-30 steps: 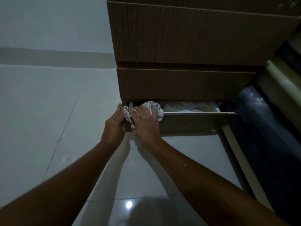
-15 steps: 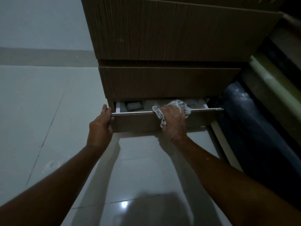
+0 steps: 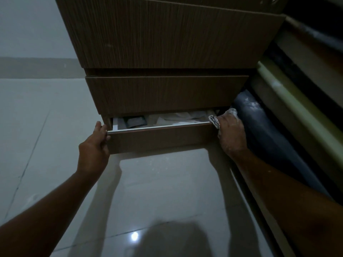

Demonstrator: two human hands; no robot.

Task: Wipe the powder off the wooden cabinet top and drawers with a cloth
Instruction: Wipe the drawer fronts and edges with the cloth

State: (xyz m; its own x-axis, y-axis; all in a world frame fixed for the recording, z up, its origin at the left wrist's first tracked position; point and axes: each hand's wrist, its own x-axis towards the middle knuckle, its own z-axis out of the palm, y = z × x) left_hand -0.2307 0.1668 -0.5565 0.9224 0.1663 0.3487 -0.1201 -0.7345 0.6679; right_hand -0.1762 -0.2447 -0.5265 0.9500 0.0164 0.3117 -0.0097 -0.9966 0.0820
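Observation:
A dark wooden cabinet (image 3: pixel 167 38) stands in front of me, its bottom drawer (image 3: pixel 161 139) pulled slightly out. My left hand (image 3: pixel 94 145) grips the drawer's left end at the top corner. My right hand (image 3: pixel 231 134), dusted with white powder, presses a checked cloth (image 3: pixel 215 121) against the right end of the drawer's top edge. Most of the cloth is hidden under my hand. Inside the drawer lie a dark flat object (image 3: pixel 135 121) and pale fabric (image 3: pixel 181 116).
A glossy tiled floor (image 3: pixel 161 191) lies below the drawer and to the left. Right of the cabinet is a dark blue padded roll (image 3: pixel 265 138) with white powder marks, beside a pale green frame (image 3: pixel 297 112). A wall runs behind on the left.
My right hand has slid the cloth along the drawer's top edge from its left end to its right end. My left hand has kept its hold on the left corner.

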